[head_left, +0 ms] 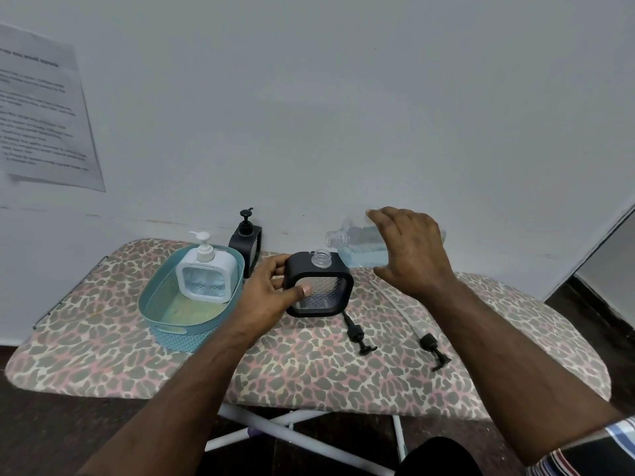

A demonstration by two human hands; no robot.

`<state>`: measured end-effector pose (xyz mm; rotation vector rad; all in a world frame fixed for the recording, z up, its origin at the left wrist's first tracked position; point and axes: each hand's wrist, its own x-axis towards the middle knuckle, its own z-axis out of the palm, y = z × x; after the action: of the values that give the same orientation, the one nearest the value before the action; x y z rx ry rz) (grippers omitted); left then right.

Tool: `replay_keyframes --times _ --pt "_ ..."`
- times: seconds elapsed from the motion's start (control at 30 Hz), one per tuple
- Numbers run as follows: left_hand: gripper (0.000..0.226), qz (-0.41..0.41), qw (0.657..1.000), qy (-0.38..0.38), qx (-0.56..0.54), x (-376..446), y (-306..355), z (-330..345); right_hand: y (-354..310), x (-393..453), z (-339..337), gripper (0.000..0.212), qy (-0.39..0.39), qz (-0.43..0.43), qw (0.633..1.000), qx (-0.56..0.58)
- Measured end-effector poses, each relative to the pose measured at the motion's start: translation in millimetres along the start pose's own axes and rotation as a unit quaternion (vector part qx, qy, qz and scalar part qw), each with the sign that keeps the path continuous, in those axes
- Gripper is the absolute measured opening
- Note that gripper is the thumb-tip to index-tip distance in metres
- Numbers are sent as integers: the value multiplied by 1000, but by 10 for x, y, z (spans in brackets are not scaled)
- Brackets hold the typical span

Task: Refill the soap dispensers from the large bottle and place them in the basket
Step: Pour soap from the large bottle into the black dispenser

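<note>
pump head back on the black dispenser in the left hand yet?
No. The black dispenser held by the left hand has a bare open neck, and two pump heads lie loose on the board.

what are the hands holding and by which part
Left hand grips the open black dispenser by its left edge; right hand holds the tilted large bottle around its body.

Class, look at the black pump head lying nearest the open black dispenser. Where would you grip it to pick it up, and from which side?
Grip the black pump head by its round collar, coming from above with the fingers either side. It lies flat on the ironing board, dip tube toward the open black dispenser and nozzle toward the viewer. The collar looks the thickest part; the tube and nozzle are thin.
</note>
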<state>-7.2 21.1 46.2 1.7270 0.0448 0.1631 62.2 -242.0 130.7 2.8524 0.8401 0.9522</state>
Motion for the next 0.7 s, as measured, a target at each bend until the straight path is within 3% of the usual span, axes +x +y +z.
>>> replay_keyframes --times 0.7 --pt "68 -3 1000 -7 -10 -1 -16 9 27 3 -12 95 -12 -9 1000 -25"
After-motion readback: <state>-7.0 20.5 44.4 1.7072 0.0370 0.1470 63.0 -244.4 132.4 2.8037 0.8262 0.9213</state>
